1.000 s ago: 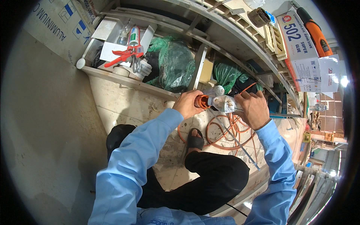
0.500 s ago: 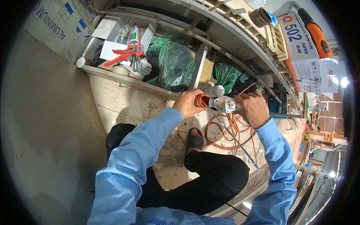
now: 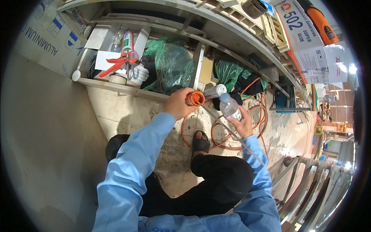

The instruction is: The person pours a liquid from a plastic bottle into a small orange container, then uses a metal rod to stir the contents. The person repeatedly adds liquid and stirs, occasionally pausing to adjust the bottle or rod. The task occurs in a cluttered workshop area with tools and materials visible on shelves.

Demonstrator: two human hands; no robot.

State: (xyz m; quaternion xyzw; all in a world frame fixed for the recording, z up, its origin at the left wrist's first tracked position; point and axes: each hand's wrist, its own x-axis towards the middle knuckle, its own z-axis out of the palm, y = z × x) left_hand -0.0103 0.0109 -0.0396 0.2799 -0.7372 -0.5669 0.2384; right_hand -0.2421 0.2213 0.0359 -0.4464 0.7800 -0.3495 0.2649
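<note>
My left hand (image 3: 178, 105) is closed around an orange cup-like container (image 3: 196, 99), its round mouth facing up. To the right, my right hand (image 3: 242, 123) grips a transparent plastic bottle (image 3: 231, 109) with a pale top and a label partly under my fingers. Bottle and container are apart. Just beyond them is a silvery can (image 3: 215, 91) with a white end. A thin metal strip (image 3: 236, 137) slants from beside the container toward my right forearm; whether it touches the container, I cannot tell.
An orange hose (image 3: 221, 145) lies coiled on the stained floor. Ahead, a low drawer holds a red caulking gun (image 3: 120, 62) and a green plastic bag (image 3: 176, 65). A glue carton (image 3: 305, 46) sits on the upper right shelf. Long metal profiles (image 3: 309, 193) stand at lower right.
The bottle, previously tilted with its neck at the orange container, is now more upright and further from it. My right hand has moved left and nearer; my left hand moved slightly left.
</note>
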